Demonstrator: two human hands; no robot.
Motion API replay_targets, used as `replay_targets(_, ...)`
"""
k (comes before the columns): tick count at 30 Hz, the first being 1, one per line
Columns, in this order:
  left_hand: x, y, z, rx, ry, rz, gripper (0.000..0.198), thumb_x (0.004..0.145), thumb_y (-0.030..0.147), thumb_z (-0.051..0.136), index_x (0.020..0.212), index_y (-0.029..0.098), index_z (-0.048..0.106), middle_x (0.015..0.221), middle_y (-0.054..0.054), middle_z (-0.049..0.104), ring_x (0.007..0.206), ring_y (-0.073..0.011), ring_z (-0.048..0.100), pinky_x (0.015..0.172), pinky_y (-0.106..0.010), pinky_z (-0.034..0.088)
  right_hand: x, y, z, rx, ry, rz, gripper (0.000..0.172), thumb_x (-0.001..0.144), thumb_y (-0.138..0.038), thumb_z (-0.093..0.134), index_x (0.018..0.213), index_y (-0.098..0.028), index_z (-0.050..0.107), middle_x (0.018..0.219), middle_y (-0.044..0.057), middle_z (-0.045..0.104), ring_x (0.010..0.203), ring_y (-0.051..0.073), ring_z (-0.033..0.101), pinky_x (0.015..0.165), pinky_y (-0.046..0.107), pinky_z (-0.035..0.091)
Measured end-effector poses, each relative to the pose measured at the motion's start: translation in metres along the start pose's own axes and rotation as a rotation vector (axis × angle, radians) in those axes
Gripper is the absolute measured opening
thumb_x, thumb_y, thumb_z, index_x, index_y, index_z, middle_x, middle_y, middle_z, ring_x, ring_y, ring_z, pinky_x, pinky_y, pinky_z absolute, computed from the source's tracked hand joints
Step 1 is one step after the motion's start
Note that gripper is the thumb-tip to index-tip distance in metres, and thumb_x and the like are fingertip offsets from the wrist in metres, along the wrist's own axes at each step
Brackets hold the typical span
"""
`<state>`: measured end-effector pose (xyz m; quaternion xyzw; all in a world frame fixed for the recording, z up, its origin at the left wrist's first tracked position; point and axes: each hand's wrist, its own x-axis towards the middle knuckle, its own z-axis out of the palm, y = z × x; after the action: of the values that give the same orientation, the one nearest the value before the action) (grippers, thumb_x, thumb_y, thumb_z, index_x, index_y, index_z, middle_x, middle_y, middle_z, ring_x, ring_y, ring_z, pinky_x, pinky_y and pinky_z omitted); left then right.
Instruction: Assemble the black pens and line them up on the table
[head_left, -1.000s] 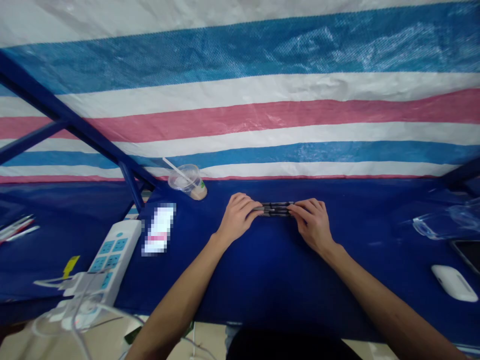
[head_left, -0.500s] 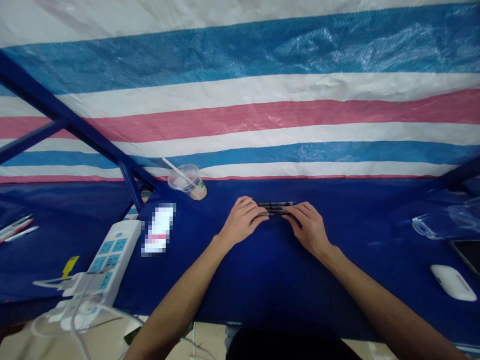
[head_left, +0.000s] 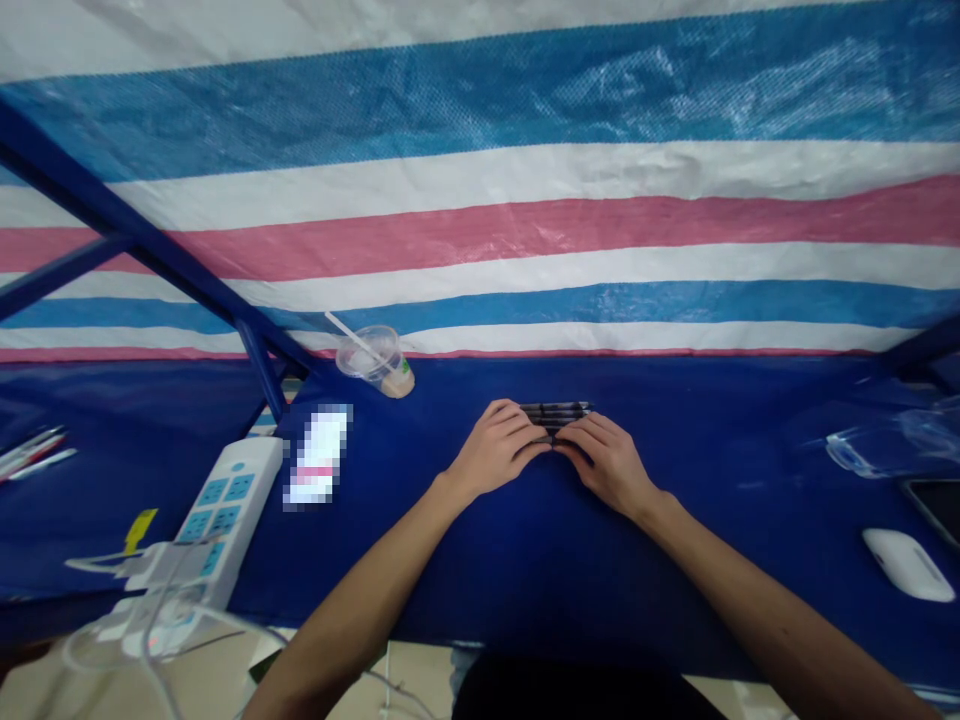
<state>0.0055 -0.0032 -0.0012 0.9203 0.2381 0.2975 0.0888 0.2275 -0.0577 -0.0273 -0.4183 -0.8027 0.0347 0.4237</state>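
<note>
Several dark, slim pens (head_left: 556, 411) lie side by side on the blue table, running left to right. My left hand (head_left: 501, 447) is closed over their left end, with the thumb pressed along the near side. My right hand (head_left: 609, 462) is closed at the near right side, its thumb and fingertips pinching the nearest pen. The thumbs of both hands almost meet in front of the pens. Fingers cover parts of the pens, so their full length is hidden.
A clear plastic cup (head_left: 381, 364) with a straw leans at the back. On the left are a blurred-out phone (head_left: 319, 456), a white power strip (head_left: 225, 520) with cables and several pens (head_left: 36, 452). To the right lie a white case (head_left: 907, 565), a dark phone (head_left: 936, 505) and clear plastic (head_left: 892, 445).
Both hands have come closer together and slightly nearer to me along the pens. More of the pens' far side and right end now shows between the hands.
</note>
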Motion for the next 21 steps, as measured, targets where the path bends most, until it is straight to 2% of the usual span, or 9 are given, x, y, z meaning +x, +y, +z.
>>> replay_targets(7, 0.0005, 0.0051, 0.0038, 0.024, 0.048, 0.028, 0.014, 0.102, 0.024, 0.059, 0.105, 0.023, 0.072, 0.100, -0.004, 0.073, 0.103, -0.0203, 0.063, 0.098, -0.043, 0.051, 0.0011, -0.0020, -0.0012, -0.027, -0.031, -0.008, 0.011, 0.101, -0.021, 0.059, 0.106, -0.020, 0.069, 0.096, 0.007, 0.076, 0.084, 0.021, 0.068, 0.074, 0.037, 0.049)
replay_targets(11, 0.0021, 0.0078, 0.0022, 0.010, 0.027, 0.029, 0.018, 0.100, 0.034, 0.064, 0.112, 0.021, 0.069, 0.106, -0.006, 0.073, 0.106, -0.0226, 0.064, 0.100, -0.044, 0.050, 0.0006, -0.0015, -0.0010, -0.032, -0.006, 0.008, 0.009, 0.100, -0.020, 0.059, 0.105, -0.021, 0.067, 0.097, 0.007, 0.075, 0.083, 0.021, 0.067, 0.075, 0.036, 0.048)
replay_targets(15, 0.0021, 0.0065, -0.0006, 0.008, 0.007, -0.045, 0.028, 0.100, 0.040, 0.062, 0.118, 0.020, 0.067, 0.110, -0.007, 0.074, 0.107, -0.0236, 0.063, 0.099, -0.044, 0.048, 0.0003, -0.0001, -0.0015, -0.050, 0.016, 0.036, 0.009, 0.099, -0.016, 0.057, 0.100, -0.022, 0.064, 0.094, 0.006, 0.073, 0.083, 0.020, 0.066, 0.075, 0.035, 0.048)
replay_targets(18, 0.0017, 0.0030, -0.0015, 0.030, -0.001, -0.097, 0.022, 0.104, 0.035, 0.056, 0.102, 0.018, 0.070, 0.097, -0.006, 0.074, 0.095, -0.0209, 0.064, 0.094, -0.042, 0.046, 0.0006, 0.0002, -0.0023, -0.059, 0.037, 0.037, 0.007, 0.099, -0.016, 0.059, 0.100, -0.021, 0.064, 0.094, 0.006, 0.072, 0.083, 0.020, 0.066, 0.075, 0.035, 0.048)
replay_targets(21, 0.0015, -0.0004, -0.0014, 0.039, -0.002, -0.100, 0.028, 0.105, 0.033, 0.054, 0.089, 0.017, 0.070, 0.086, -0.003, 0.073, 0.085, -0.0180, 0.063, 0.091, -0.040, 0.045, 0.0008, 0.0003, -0.0031, -0.068, 0.016, 0.037, 0.004, 0.100, -0.018, 0.060, 0.101, -0.021, 0.064, 0.095, 0.006, 0.073, 0.083, 0.020, 0.065, 0.075, 0.035, 0.047)
